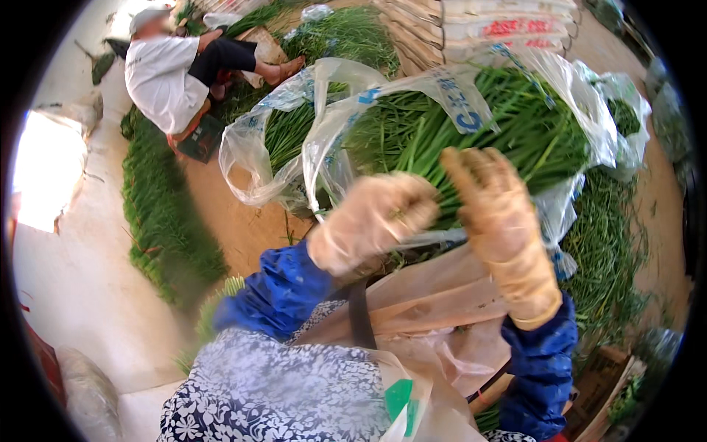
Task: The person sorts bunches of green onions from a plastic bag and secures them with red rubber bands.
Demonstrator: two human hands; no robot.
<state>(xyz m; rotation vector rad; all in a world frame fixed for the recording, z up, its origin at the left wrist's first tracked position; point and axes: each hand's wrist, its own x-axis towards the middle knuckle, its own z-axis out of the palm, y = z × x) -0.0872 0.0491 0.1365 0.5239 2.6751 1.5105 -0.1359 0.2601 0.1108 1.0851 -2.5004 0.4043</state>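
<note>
Long thin green stalks that look like chives (pixel 442 136) lie bunched in a clear plastic bag (pixel 313 166) in front of me. My left hand (pixel 377 219), in a pale rubber glove, is raised at the near left side of the heap. Its fingers look curled but are smeared by motion, so I cannot make out anything in them. My right hand (pixel 499 206), in a similar glove, is over the near edge of the stalks with its fingers stretched out and somewhat apart. Whether its fingertips touch the stalks is unclear.
A second bag of chives (pixel 287 136) adjoins on the left. A green row (pixel 158 214) lines the wall. Loose greens (pixel 604 250) cover the floor at right. A person (pixel 166 81) sits at the far left. Stacked white crates (pixel 508 26) stand at the back.
</note>
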